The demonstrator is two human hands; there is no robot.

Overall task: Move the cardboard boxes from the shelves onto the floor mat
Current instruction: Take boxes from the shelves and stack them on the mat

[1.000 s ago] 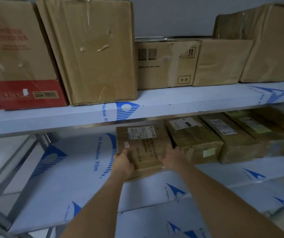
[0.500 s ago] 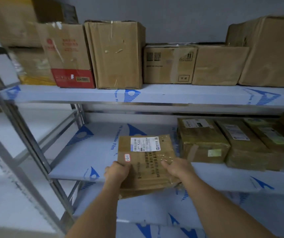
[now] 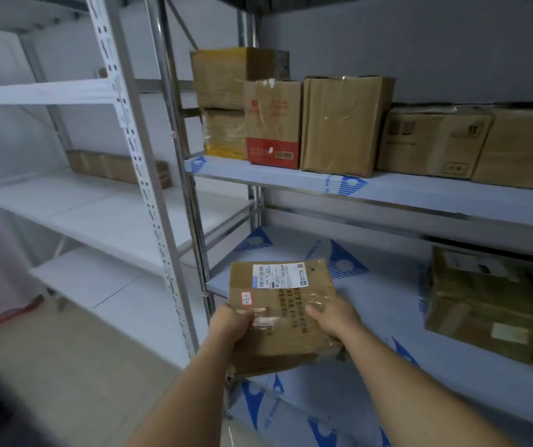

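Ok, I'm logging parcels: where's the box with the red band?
Head view, upper shelf, left part: the red-banded box stands between a stacked pair of boxes and a tall plain box.

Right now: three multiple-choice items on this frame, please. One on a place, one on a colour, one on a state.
1. Where is the flat parcel?
A. Lying on the upper shelf
B. In both hands, in front of the lower shelf
C. On the floor

2. What colour is the bottom band of the printed box on the upper shelf?
A. Red
B. Green
C. Black

3. How do the left hand and right hand meet the parcel?
A. Neither touches it
B. Only the left holds it
C. Each grips a side

Answers: 1 B, the parcel is raised between both hands; 2 A, a red strip runs along its base; 3 C, a thumb lies on top at each side.
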